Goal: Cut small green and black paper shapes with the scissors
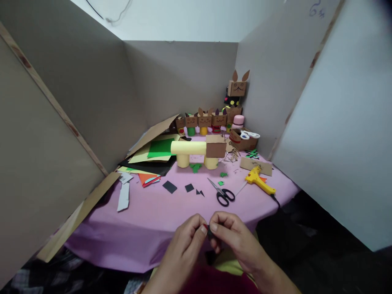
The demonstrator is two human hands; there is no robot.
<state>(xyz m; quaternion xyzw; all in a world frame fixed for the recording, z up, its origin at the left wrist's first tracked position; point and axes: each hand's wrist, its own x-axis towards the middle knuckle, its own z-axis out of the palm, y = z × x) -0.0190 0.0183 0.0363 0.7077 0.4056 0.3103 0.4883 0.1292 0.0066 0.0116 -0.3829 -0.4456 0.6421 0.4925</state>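
Observation:
Close to my body, in front of the table edge, my left hand (190,236) and my right hand (231,234) meet with fingertips pinched. Between them is a small black piece of paper (209,231), mostly covered by the fingers. Beyond my hands lie a black paper rectangle (170,187), a black square (189,188) and small black triangles (200,192). Black-handled scissors (225,197) rest beside these, blades pointing away. Farther back stands a pale yellow paper-tube figure (188,148) on tube legs, with a brown cardboard box (216,147) at its right end.
A yellow glue gun (260,180) lies at right near a cardboard strip (244,164). Stacked coloured sheets (162,148) and cardboard are at left. Several cardboard animal figures (204,121) line the back, near a box (244,141) holding white scissors (251,134). Partition walls enclose the pink-covered table (143,220).

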